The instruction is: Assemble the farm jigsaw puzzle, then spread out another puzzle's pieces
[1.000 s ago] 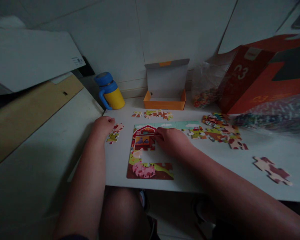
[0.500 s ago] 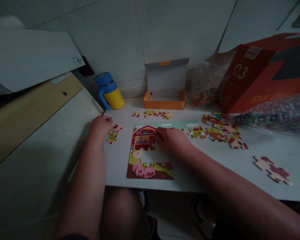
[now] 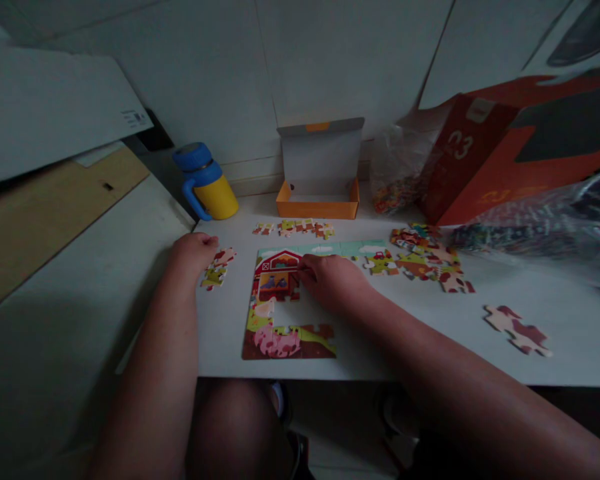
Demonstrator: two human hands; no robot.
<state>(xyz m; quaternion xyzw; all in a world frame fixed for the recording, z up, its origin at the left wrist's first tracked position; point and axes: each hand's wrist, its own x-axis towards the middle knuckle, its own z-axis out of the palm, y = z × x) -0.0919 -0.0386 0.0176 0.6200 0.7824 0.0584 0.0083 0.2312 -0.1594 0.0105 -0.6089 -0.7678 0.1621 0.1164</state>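
Observation:
A partly joined farm puzzle (image 3: 280,313) with a red barn and a pink pig lies on the white table (image 3: 420,347). My right hand (image 3: 333,280) rests on it beside the barn, fingers curled and pressed down on the pieces there. My left hand (image 3: 193,250) lies at the table's left edge, fingers curled, touching a small cluster of joined pieces (image 3: 215,270). Whether either hand grips a piece is hidden.
A row of loose pieces (image 3: 295,229) lies behind the puzzle, a heap of pieces (image 3: 425,260) to its right, and a joined brown-and-cream pair (image 3: 517,330) farther right. At the back stand a yellow and blue mug (image 3: 207,187), an open orange box (image 3: 317,200), bags of pieces (image 3: 395,180) and a red carton (image 3: 480,160).
The view has shifted slightly so everything sits a little left in the frame. Both hands stay in the same places on the table.

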